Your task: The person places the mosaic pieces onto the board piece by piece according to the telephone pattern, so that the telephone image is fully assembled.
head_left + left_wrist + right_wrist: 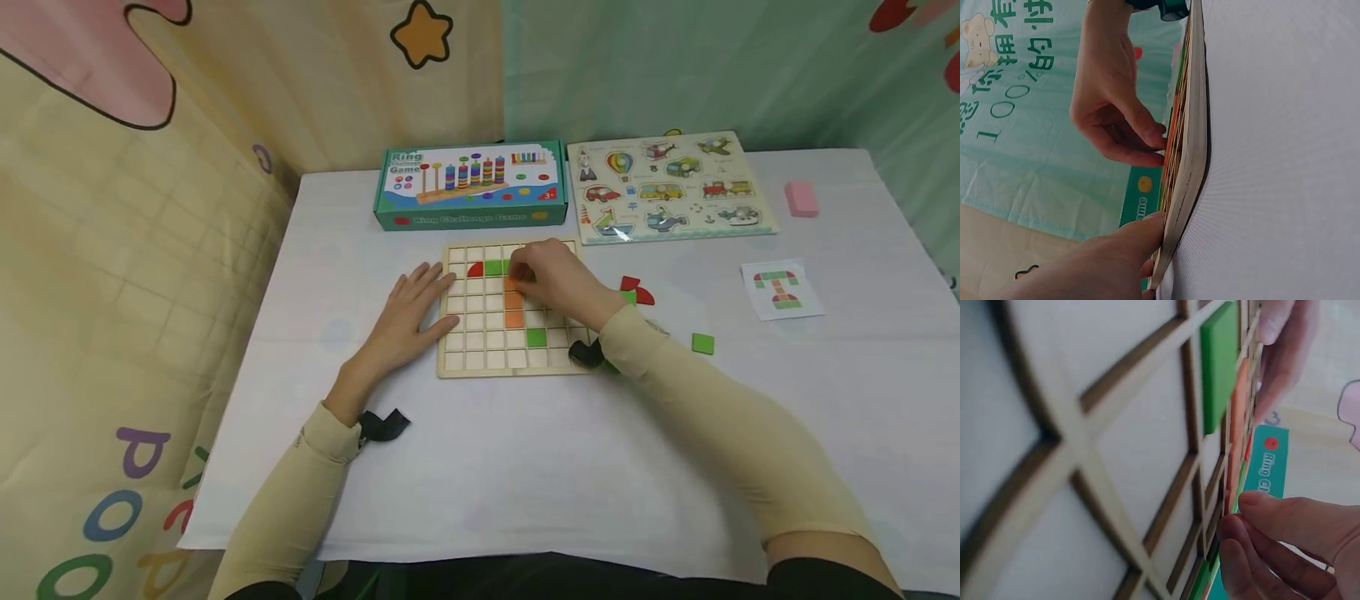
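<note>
A wooden grid board lies on the table. In its upper rows sit a red quarter-round tile and green square tiles. Orange tiles run down one column, and another green tile lies lower, one column to the right. My left hand rests at the board's left side, fingers spread, thumb on the rim in the left wrist view. My right hand bends over the board, thumb and fingertips pinching at the uppermost orange tile, which they partly cover.
Loose red tiles and a green tile lie to the right of the board. Farther right are a pattern card and a pink block. Behind stand a ring game box and a picture puzzle board.
</note>
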Available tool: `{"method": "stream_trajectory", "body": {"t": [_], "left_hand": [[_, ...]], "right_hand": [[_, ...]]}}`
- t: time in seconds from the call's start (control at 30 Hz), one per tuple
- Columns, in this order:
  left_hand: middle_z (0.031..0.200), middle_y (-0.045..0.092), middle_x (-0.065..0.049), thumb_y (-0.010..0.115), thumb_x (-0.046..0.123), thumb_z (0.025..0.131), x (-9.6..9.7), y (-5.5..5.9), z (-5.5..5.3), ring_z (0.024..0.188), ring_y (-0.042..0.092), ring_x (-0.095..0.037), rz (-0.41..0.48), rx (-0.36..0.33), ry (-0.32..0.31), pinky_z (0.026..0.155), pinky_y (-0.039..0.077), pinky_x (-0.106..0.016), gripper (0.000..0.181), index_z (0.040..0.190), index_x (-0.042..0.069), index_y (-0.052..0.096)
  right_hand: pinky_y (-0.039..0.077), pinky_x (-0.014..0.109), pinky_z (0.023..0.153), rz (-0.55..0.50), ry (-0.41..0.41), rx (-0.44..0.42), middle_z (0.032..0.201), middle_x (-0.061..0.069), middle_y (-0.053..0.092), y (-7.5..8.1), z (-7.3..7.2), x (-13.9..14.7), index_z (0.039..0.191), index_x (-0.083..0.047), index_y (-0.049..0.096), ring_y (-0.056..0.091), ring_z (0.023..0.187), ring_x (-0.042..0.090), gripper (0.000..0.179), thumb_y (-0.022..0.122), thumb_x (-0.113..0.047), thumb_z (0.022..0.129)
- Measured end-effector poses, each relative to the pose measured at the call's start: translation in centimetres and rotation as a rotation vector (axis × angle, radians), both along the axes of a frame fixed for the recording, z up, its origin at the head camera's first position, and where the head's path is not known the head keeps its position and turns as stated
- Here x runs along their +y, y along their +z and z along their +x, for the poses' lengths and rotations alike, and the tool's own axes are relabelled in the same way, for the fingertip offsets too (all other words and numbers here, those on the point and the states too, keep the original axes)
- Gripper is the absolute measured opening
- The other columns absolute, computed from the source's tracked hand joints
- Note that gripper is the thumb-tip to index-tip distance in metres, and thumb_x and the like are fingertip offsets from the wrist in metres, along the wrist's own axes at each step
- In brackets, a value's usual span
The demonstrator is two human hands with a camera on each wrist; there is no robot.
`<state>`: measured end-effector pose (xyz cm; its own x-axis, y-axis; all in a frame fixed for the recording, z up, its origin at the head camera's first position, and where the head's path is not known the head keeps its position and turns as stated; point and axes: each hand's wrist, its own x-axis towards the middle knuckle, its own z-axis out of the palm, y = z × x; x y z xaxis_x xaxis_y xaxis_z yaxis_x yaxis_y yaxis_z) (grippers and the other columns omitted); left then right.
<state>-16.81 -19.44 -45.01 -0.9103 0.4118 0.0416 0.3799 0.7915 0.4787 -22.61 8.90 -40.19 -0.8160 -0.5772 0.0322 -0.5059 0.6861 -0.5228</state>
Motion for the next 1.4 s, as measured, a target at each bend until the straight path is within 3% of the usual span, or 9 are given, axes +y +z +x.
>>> {"method": "stream_trajectory", "body": {"t": [0.2,0.37,0.67,0.93,1.17,1.4], "left_hand": [[0.175,0.025,-0.01,0.064,0.043,0.103,0.0,-0.2,0.0,0.165,0.011,-0.03,0.007,0.012,0.0,0.134,0.002,-0.053,0.072,0.164,0.014,0.039],[0.175,0.025,-0.01,0.063,0.043,0.104,-0.1,-0.3,-0.1,0.165,0.012,-0.03,0.012,0.02,-0.008,0.134,0.002,-0.053,0.071,0.164,0.014,0.039],[0.176,0.024,-0.009,0.063,0.043,0.104,0.1,0.1,-0.1,0.165,0.011,-0.029,0.002,0.006,-0.01,0.134,0.001,-0.053,0.071,0.164,0.014,0.039],[0.176,0.024,-0.008,0.063,0.043,0.104,0.1,0.0,0.0,0.165,0.01,-0.028,0.003,-0.003,-0.005,0.134,0.001,-0.052,0.071,0.164,0.015,0.038],[0.176,0.024,-0.009,0.062,0.045,0.104,0.0,-0.2,-0.1,0.165,0.011,-0.03,0.005,0.017,-0.013,0.134,0.001,-0.053,0.071,0.164,0.014,0.038],[0.176,0.024,-0.009,0.062,0.043,0.105,-0.1,-0.1,0.0,0.165,0.011,-0.029,0.001,0.006,-0.011,0.134,0.001,-0.052,0.071,0.165,0.015,0.038]], "right_hand": [[0.059,0.041,0.091,-0.056,-0.008,-0.073,0.103,0.007,0.077,0.2,0.6,2.0,0.109,-0.006,0.078,0.067,0.095,0.023,0.013,0.075,-0.009,0.097],[0.061,0.045,0.089,-0.119,-0.057,-0.06,0.104,0.01,0.077,0.4,1.7,5.8,0.11,-0.003,0.078,0.069,0.096,0.024,0.015,0.075,-0.008,0.097],[0.059,0.054,0.092,-0.059,-0.297,-0.075,0.112,0.019,0.074,-0.1,2.9,13.0,0.116,0.0,0.075,0.067,0.102,0.032,0.022,0.078,-0.005,0.094],[0.057,0.053,0.092,-0.017,-0.328,-0.111,0.112,0.021,0.072,-0.4,2.8,13.8,0.117,0.001,0.074,0.065,0.103,0.035,0.022,0.076,-0.005,0.096],[0.049,0.039,0.08,0.02,-0.337,-0.18,0.1,0.016,0.071,-0.1,2.4,14.0,0.115,-0.002,0.074,0.06,0.096,0.032,0.02,0.077,-0.01,0.096],[0.049,0.035,0.074,-0.016,-0.323,-0.152,0.096,0.013,0.072,0.1,2.1,13.5,0.101,-0.005,0.072,0.063,0.09,0.028,0.016,0.081,-0.016,0.095]]}}
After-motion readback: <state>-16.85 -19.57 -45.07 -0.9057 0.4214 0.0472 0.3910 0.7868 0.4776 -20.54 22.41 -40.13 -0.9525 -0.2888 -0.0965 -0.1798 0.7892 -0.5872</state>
